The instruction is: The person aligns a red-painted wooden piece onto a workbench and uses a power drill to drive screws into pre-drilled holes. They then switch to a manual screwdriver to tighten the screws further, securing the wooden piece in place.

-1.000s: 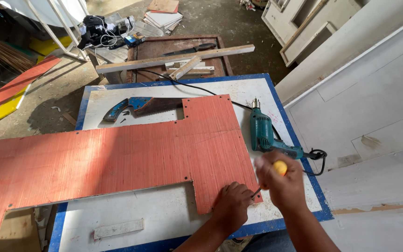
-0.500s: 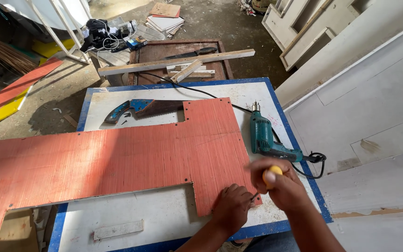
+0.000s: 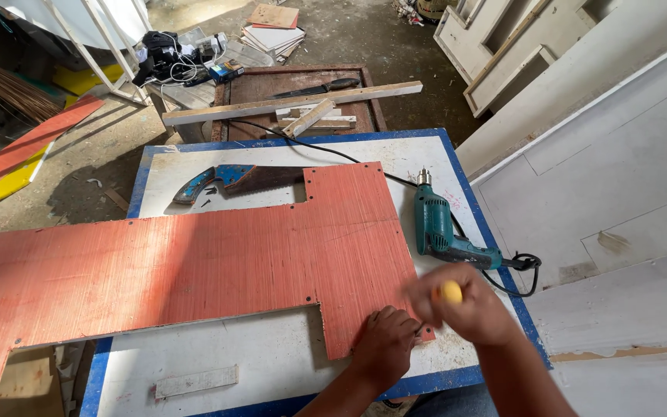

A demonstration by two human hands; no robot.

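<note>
Your right hand (image 3: 468,313) is closed in a fist round a yellow-handled screwdriver (image 3: 450,292); only the yellow butt shows above your fingers, and the hand is blurred, so you can't tell where the tip sits exactly. It's over the near right corner of the red board (image 3: 194,259). Your left hand (image 3: 385,346) lies just beside it, palm down, fingers bent w/ tips pressing on that same corner; whether it pinches anything small there you can't tell, fingers hide it. The red board is a big flat cut-out sheet lying across the white table w/ blue edge (image 3: 272,363): long arm runs off the table to your left, a shorter tab sticks toward you at the right, another tab away from you. Small dark screw heads dot the board near its edges. Beyond the board, on the table's far side, a hand saw w/ blue handle (image 3: 229,180) lies flat, blade partly tucked under the board's far tab. To the right of the board a teal electric drill (image 3: 440,228) lies on the table, chuck pointing away from you, its black cord (image 3: 523,274) looped by the table's right edge. Further off, a wood strip (image 3: 291,104) lies across a brown tray on the floor. White panels (image 3: 604,177) lean at your right.
</note>
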